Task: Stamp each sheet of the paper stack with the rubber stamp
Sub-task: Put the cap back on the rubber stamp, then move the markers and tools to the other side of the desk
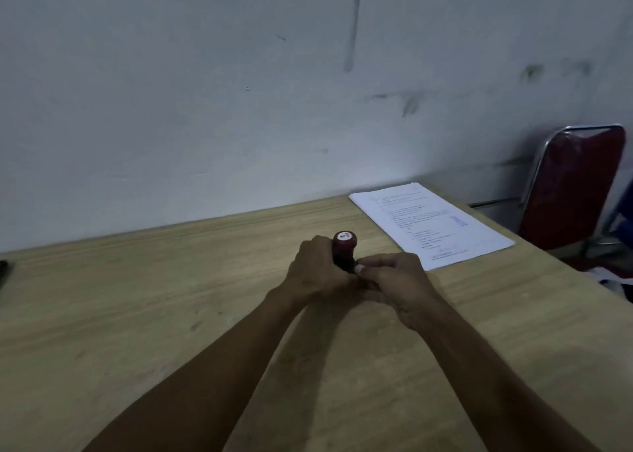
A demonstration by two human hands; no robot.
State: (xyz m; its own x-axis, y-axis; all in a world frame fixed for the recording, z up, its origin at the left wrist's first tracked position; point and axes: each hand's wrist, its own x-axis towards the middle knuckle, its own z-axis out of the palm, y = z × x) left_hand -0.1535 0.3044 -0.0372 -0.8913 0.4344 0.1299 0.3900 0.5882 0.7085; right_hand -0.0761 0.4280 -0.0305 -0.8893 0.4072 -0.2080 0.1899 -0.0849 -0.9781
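A rubber stamp with a dark red handle and a white round label on top stands upright above the middle of the wooden table. My left hand grips its handle from the left. My right hand pinches the stamp's black lower part, which both hands mostly hide. The paper stack lies flat at the back right of the table, apart from my hands. Its top sheet shows printed text and a blue stamp mark.
A red chair with a metal frame stands beyond the table's right edge. A pale wall runs behind the table. A dark object shows at the far left edge. White and dark items lie low at the right.
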